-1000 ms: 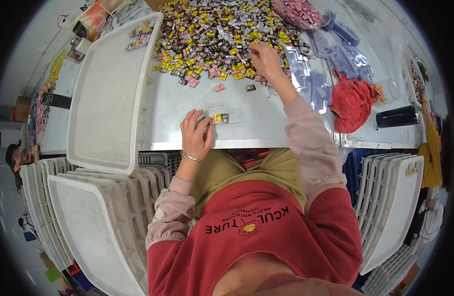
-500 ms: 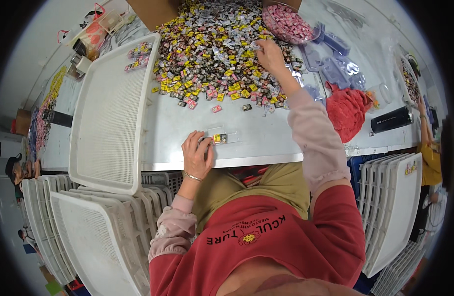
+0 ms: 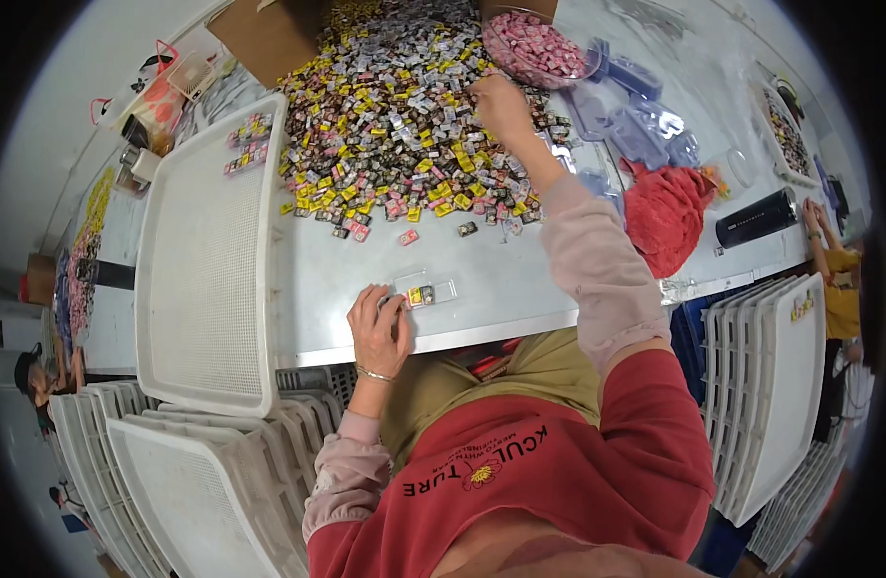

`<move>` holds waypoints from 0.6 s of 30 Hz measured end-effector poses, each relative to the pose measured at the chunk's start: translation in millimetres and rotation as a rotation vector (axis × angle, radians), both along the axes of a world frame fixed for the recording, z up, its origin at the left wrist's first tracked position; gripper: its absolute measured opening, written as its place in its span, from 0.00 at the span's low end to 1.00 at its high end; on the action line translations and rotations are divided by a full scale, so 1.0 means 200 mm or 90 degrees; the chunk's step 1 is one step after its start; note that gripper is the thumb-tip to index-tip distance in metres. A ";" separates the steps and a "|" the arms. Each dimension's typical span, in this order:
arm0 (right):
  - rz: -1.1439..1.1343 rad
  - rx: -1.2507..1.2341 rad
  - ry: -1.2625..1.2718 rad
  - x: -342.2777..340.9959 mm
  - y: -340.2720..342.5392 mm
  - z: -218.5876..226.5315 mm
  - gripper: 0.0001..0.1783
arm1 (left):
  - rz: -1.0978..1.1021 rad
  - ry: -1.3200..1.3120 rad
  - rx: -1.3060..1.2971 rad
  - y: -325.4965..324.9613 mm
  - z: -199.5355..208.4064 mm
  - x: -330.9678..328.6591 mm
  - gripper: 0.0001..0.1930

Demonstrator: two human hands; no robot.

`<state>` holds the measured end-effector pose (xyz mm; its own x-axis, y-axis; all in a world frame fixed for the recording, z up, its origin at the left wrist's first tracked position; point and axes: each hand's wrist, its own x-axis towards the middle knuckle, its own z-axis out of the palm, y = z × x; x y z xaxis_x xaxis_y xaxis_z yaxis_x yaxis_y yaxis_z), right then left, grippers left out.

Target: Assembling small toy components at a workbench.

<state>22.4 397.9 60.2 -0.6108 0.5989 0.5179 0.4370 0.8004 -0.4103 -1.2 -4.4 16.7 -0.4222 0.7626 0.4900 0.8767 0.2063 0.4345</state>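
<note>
My left hand [image 3: 377, 332] rests near the front edge of the table, its fingers closed about the left end of a small clear plastic case [image 3: 445, 290]. A few small printed blocks [image 3: 421, 296], yellow and dark, sit in the case, whose clear flap stands out at the back. My right hand [image 3: 505, 114] reaches to the far right part of a big heap of small printed blocks [image 3: 385, 144] in black, yellow, pink and silver. Its fingers are bent together over the heap, and what they hold, if anything, is too small to make out.
A white mesh tray [image 3: 207, 250] with two filled cases [image 3: 247, 157] lies at left. Right of the heap are a bowl of pink pieces [image 3: 539, 48], clear plastic cases [image 3: 640, 135], a red cloth [image 3: 666, 217] and a black bottle [image 3: 756, 219]. Stacked trays [image 3: 761, 385] flank me.
The whole view has shifted a little. Relative to the heap, my right hand has moved slightly farther away from me. My left hand keeps its place at the case.
</note>
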 end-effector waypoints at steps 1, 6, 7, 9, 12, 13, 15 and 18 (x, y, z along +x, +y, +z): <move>-0.098 -0.012 -0.042 0.07 0.11 0.01 0.13 | -0.006 -0.003 -0.002 0.01 0.00 0.01 0.12; -0.313 -0.033 -0.132 0.24 0.26 -0.21 0.10 | -0.001 0.001 0.000 0.02 -0.01 0.01 0.12; -0.310 -0.032 -0.132 0.25 0.29 -0.23 0.10 | -0.002 0.003 0.000 0.02 0.00 0.00 0.12; -0.119 -0.002 -0.062 0.25 0.34 -0.21 0.10 | -0.001 0.003 0.001 0.02 0.00 0.00 0.13; -0.040 -0.013 -0.028 0.15 0.28 -0.17 0.10 | 0.000 0.004 0.003 0.02 0.00 0.00 0.13; -0.035 -0.013 -0.026 0.13 0.25 -0.14 0.10 | -0.003 0.004 0.003 0.03 -0.01 0.00 0.13; 0.005 -0.343 0.103 0.08 0.14 -0.05 0.12 | 0.011 0.008 0.004 0.02 -0.01 -0.01 0.13; 0.040 -0.540 0.115 0.08 0.02 0.02 0.13 | 0.018 0.010 0.005 0.01 -0.01 0.00 0.13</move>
